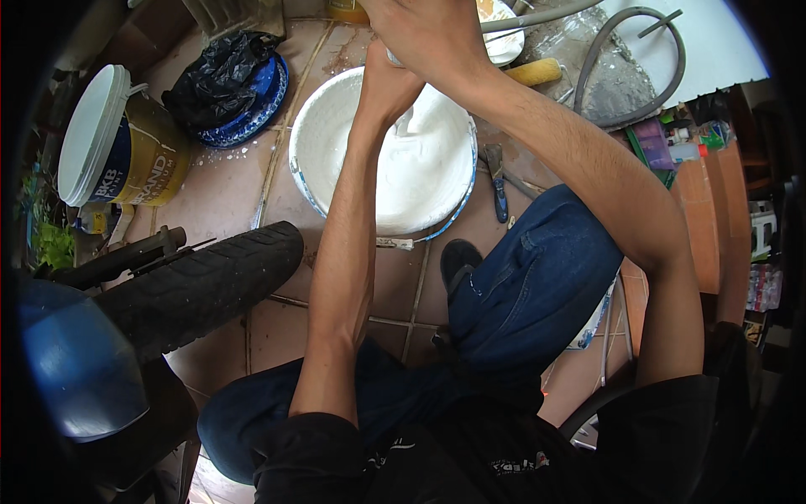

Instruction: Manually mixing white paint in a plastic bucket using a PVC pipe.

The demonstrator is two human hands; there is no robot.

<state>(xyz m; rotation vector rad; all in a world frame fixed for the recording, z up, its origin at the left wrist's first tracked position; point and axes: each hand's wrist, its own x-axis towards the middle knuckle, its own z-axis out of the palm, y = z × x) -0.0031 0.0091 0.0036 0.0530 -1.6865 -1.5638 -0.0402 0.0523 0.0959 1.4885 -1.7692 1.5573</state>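
While a yellow pail (164, 155) stands at 10 o'clock, the bucket (317, 139) of white mixture (424, 181) sits at 12; near its far rim my left hand (389, 84) meets my right hand (435, 40), fingers largely hidden, so I cannot tell either grip's state; a blue-handled scraper (499, 186) lies at the bucket's 3 o'clock.

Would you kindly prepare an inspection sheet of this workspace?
Surface: tiled floor, white specks near a round blue object.
Work items: bucket containing white mixture.
Clutter: black plastic bag on the round blue object; blue-handled scraper right of the bucket.
Hands: left hand and right hand together over the bucket's far side; grip unclear.
Cables: grey hose or cable, looped at upper right.
Surroundings: black tyre at left.
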